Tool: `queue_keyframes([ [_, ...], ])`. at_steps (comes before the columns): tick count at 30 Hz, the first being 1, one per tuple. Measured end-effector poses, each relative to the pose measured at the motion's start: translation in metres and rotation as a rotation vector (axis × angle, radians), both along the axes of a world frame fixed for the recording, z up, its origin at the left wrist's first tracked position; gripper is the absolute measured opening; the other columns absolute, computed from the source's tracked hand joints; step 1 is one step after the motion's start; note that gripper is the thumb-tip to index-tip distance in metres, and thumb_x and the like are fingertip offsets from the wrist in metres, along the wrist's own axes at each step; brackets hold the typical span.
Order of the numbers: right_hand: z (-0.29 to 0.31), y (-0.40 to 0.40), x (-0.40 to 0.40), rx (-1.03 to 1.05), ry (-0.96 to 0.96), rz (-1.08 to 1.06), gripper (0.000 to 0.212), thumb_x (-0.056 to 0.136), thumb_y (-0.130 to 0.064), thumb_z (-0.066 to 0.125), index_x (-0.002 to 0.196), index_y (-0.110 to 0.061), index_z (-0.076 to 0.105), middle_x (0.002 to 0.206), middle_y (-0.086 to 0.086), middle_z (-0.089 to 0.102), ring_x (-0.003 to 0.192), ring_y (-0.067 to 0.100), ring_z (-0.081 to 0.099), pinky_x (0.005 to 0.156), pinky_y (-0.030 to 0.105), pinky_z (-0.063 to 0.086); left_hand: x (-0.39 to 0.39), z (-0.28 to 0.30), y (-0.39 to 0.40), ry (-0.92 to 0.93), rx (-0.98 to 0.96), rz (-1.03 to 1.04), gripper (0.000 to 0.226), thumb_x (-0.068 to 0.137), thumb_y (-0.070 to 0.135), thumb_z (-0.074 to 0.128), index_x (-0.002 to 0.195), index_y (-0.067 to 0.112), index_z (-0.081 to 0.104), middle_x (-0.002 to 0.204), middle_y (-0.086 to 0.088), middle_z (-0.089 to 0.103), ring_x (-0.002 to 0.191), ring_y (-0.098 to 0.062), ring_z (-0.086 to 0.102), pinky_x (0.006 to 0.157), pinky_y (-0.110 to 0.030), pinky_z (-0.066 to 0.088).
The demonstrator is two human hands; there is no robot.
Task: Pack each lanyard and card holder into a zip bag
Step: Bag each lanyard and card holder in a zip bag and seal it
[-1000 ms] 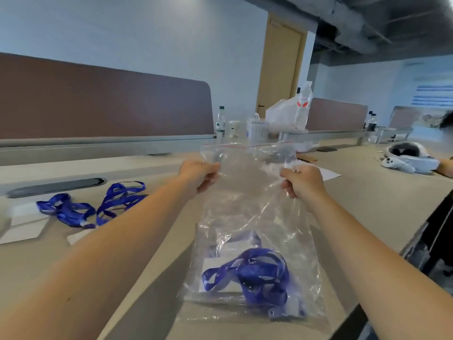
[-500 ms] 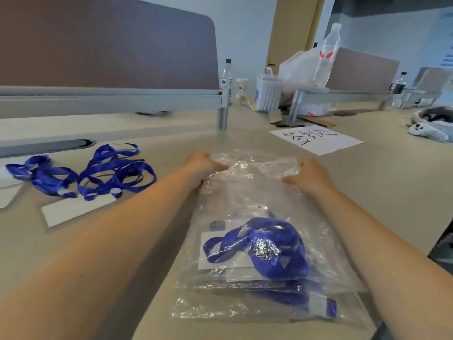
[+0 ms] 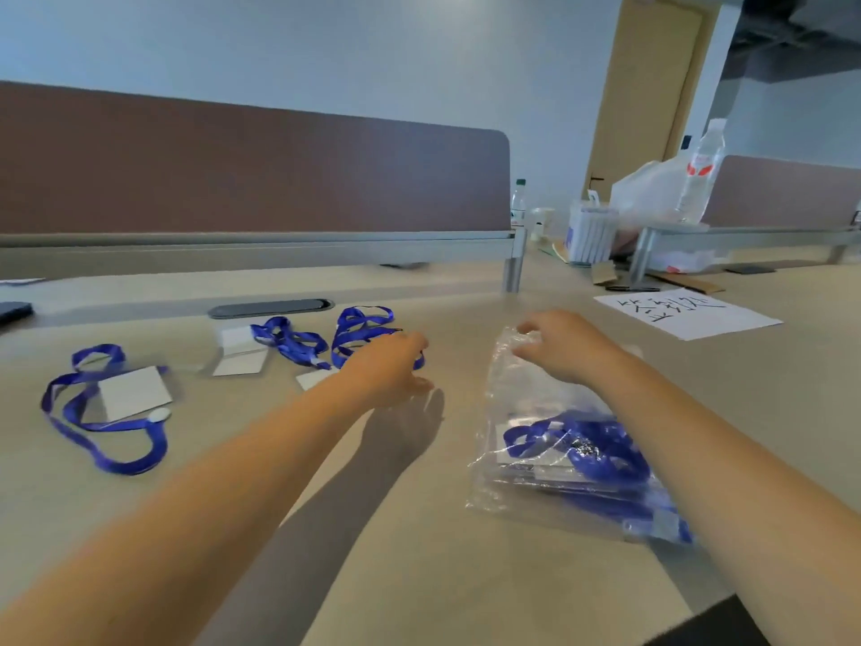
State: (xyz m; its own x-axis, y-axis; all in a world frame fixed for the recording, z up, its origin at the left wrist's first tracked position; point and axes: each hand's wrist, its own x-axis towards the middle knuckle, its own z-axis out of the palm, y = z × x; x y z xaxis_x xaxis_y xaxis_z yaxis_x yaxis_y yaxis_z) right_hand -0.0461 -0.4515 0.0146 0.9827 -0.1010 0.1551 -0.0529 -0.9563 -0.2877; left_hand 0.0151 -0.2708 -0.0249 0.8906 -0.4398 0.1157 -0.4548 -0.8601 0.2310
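A clear zip bag [image 3: 512,398] lies flat on the beige desk at the right, with several blue lanyards and card holders [image 3: 582,445] inside. My right hand [image 3: 563,349] pinches the bag's far top edge, fingers curled on the plastic. My left hand [image 3: 396,366] hovers with relaxed fingers just over the desk, beside a loose blue lanyard [image 3: 363,326] and its white card holder [image 3: 314,379]. A second lanyard [image 3: 289,340] with card holder [image 3: 240,349] lies further left. A third lanyard [image 3: 93,426] with card holder [image 3: 133,391] lies at the far left.
A brown partition [image 3: 251,179] runs along the desk's back, with a dark cable slot [image 3: 270,308] in front of it. A handwritten sheet [image 3: 685,312] lies at the right rear. A water bottle [image 3: 699,174] and a white plastic bag [image 3: 647,188] stand behind it.
The bag came down from the air onto the desk. My left hand let go of it and moved left toward the loose lanyards. My right hand stays at the bag's top.
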Motion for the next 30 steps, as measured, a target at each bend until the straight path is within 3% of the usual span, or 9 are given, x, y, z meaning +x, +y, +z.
queue_keyframes([
  [8, -0.043, 0.125, 0.006, -0.033, 0.072, 0.236, 0.031, 0.087, -0.028, 0.051, 0.112, -0.010, 0.057, 0.118, 0.010, 0.058, 0.104, 0.026, 0.053, 0.082, 0.034, 0.043, -0.050, -0.021, 0.140, -0.008, 0.051, 0.231, 0.049, 0.089, 0.031, 0.053, 0.134, 0.018, 0.040, 0.143, -0.002, 0.041, 0.128, -0.020, 0.041, 0.105, -0.032, 0.036],
  [13, -0.070, 0.178, 0.026, -0.080, 0.029, 0.322, 0.049, 0.090, -0.038, 0.049, 0.131, -0.013, 0.044, 0.138, 0.007, 0.045, 0.124, 0.023, 0.044, 0.101, 0.035, 0.039, -0.055, -0.027, 0.201, -0.025, 0.008, 0.383, 0.052, 0.088, 0.038, 0.052, 0.134, 0.016, 0.040, 0.142, -0.003, 0.042, 0.126, -0.021, 0.044, 0.103, -0.031, 0.038],
  [18, -0.087, 0.196, 0.050, -0.090, 0.055, 0.269, 0.058, 0.090, -0.048, 0.041, 0.135, -0.012, 0.036, 0.143, 0.010, 0.038, 0.129, 0.024, 0.039, 0.103, 0.037, 0.037, -0.042, -0.038, 0.236, -0.039, 0.027, 0.548, 0.062, 0.086, 0.052, 0.047, 0.135, 0.015, 0.036, 0.143, -0.003, 0.038, 0.126, -0.020, 0.042, 0.098, -0.033, 0.042],
  [21, -0.093, 0.197, 0.056, -0.094, 0.061, 0.271, 0.045, 0.090, -0.048, 0.038, 0.114, -0.012, 0.051, 0.116, 0.008, 0.056, 0.106, 0.022, 0.052, 0.088, 0.034, 0.043, -0.033, -0.042, 0.244, 0.004, 0.051, 0.588, 0.071, 0.086, 0.058, 0.041, 0.140, 0.015, 0.028, 0.149, -0.005, 0.028, 0.133, -0.023, 0.034, 0.103, -0.036, 0.038],
  [23, -0.095, 0.196, 0.055, -0.026, 0.043, 0.279, 0.034, 0.088, -0.046, 0.043, 0.092, -0.014, 0.053, 0.091, 0.003, 0.056, 0.088, 0.020, 0.053, 0.075, 0.032, 0.041, -0.027, -0.045, 0.245, 0.054, 0.075, 0.581, 0.073, 0.084, 0.063, 0.039, 0.139, 0.017, 0.029, 0.148, -0.007, 0.030, 0.132, -0.026, 0.034, 0.103, -0.039, 0.037],
  [25, -0.095, 0.196, 0.051, 0.034, 0.020, 0.282, 0.031, 0.087, -0.043, 0.047, 0.086, -0.013, 0.052, 0.081, 0.001, 0.052, 0.080, 0.019, 0.051, 0.070, 0.032, 0.041, -0.024, -0.047, 0.243, 0.102, 0.105, 0.560, 0.070, 0.082, 0.066, 0.037, 0.133, 0.018, 0.037, 0.140, -0.007, 0.038, 0.126, -0.026, 0.038, 0.101, -0.041, 0.037],
  [30, -0.091, 0.200, 0.044, 0.046, -0.067, 0.297, 0.040, 0.091, -0.039, 0.045, 0.118, -0.010, 0.052, 0.120, 0.007, 0.057, 0.106, 0.022, 0.054, 0.087, 0.033, 0.045, -0.043, -0.045, 0.238, 0.122, 0.109, 0.442, 0.059, 0.086, 0.060, 0.038, 0.126, 0.018, 0.047, 0.126, -0.005, 0.052, 0.113, -0.021, 0.048, 0.096, -0.036, 0.043],
])
